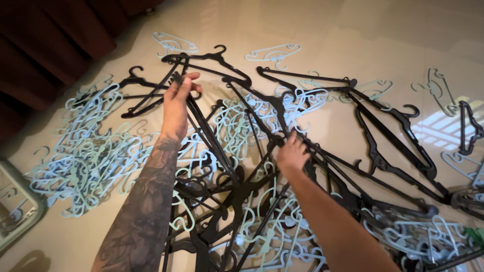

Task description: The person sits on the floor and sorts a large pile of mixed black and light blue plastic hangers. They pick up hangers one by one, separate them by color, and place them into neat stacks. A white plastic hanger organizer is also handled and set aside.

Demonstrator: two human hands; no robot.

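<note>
A tangled heap of large black plastic hangers and small pale green and pale blue hangers covers the glossy tiled floor. My left hand is raised over the heap, shut on the end of a black hanger that slants down into the pile. My right hand reaches into the middle of the heap, fingers closed around the bars of another black hanger. Both forearms stretch out from the bottom of the view.
More black hangers lie spread to the right and at the back. Stray pale hangers dot the far floor. Dark red curtains hang at the upper left. A framed glass panel lies at the left edge.
</note>
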